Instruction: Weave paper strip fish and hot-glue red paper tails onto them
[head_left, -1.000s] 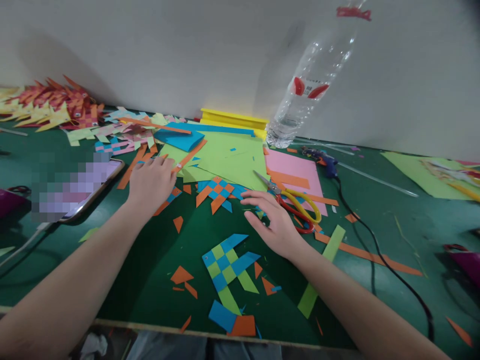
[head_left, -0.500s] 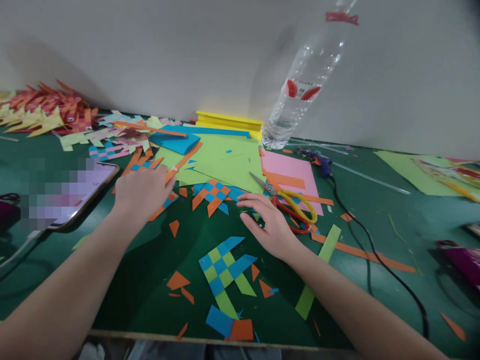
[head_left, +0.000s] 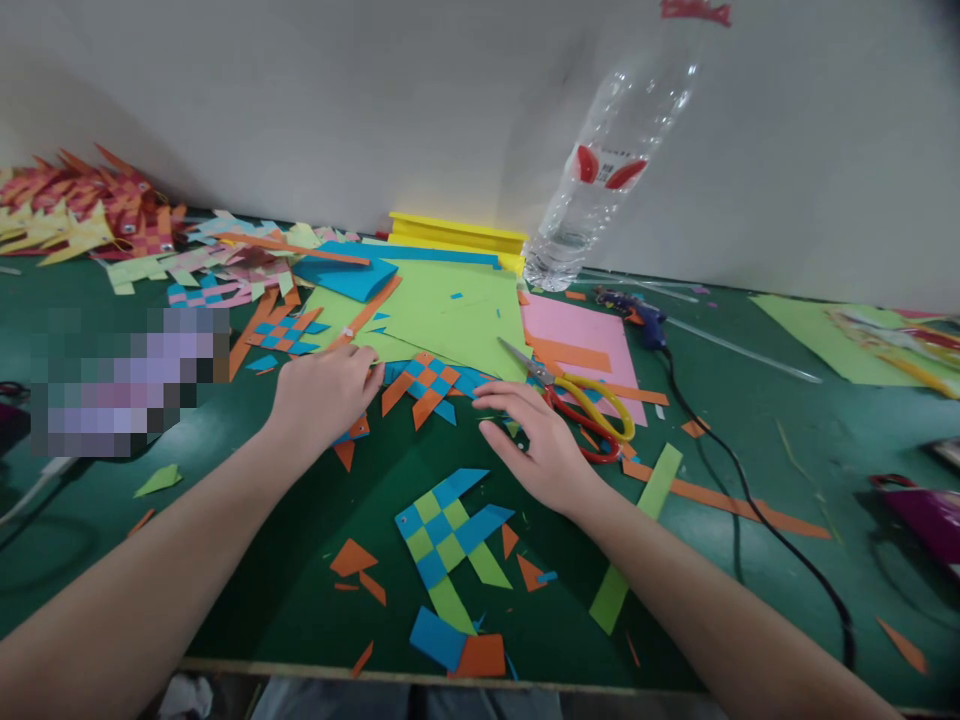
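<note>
My left hand (head_left: pixel 326 390) is at the middle left, its fingers curled down and closed on a woven orange-and-blue paper fish (head_left: pixel 354 430), mostly hidden under the palm. Just right of it lies another orange-and-blue paper fish (head_left: pixel 427 382). My right hand (head_left: pixel 540 450) rests with thumb and fingers apart, holding nothing, beside the scissors (head_left: pixel 592 410) with yellow and red handles. Between my forearms a blue-and-green woven paper fish (head_left: pixel 446 530) lies flat. One more orange-and-blue fish (head_left: pixel 285 332) is beyond my left hand.
Green paper sheets (head_left: pixel 450 310) and a yellow strip holder (head_left: pixel 457 235) are at the back. A tilted plastic bottle (head_left: pixel 600 190) leans by the wall. A glue gun (head_left: pixel 645 325) trails a black cord. A blurred-out phone (head_left: pixel 135 390) lies left; orange scraps (head_left: pixel 352 557) are scattered about.
My left hand has moved right and slightly toward me, and the paper fish under it has shifted along. The fish further left is now uncovered. My right hand has stayed put.
</note>
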